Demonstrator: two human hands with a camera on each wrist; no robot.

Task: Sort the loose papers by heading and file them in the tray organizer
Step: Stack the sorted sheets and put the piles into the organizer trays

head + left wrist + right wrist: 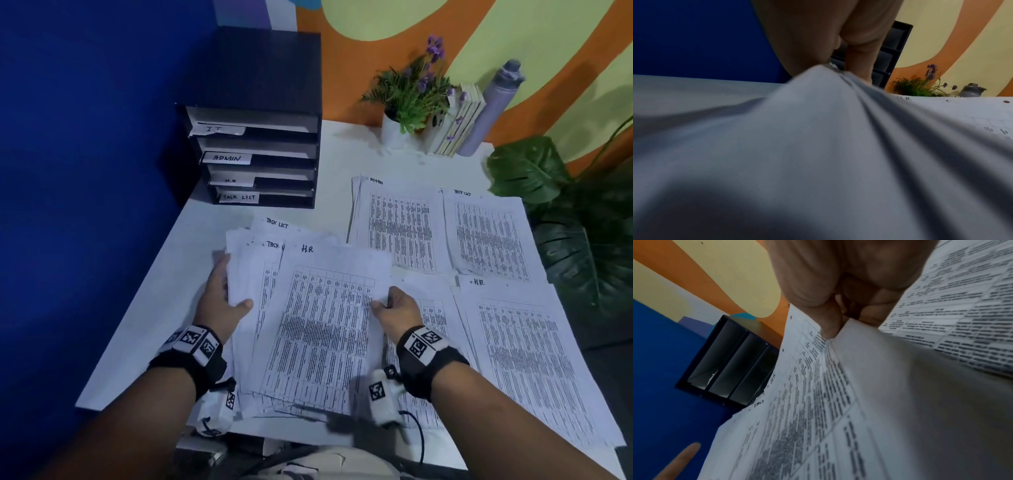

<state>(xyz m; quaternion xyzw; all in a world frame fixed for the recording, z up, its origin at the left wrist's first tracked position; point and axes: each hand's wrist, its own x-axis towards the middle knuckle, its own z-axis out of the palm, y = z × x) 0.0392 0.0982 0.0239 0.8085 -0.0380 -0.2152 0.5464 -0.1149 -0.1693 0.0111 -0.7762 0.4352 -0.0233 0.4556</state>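
Pinching the H.R sheet, right grip; left grip clasps the stack before the tray organizer.

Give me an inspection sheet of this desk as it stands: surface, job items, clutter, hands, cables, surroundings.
Surface: white table, mostly covered in paper.
Job's things: black tray organizer with slots labelled IT, ADMIN, H.R, TASK LIST; loose stack with an H.R sheet on top; sorted ADMIN pile, TASK LIST pile, H.R pile.
Clutter: potted plant, books, grey bottle.
Grippers: left hand holds the loose stack's edge; right hand pinches the H.R sheet.
Cables: black cable near the right wrist.
Surroundings: blue wall, large leafy plant.
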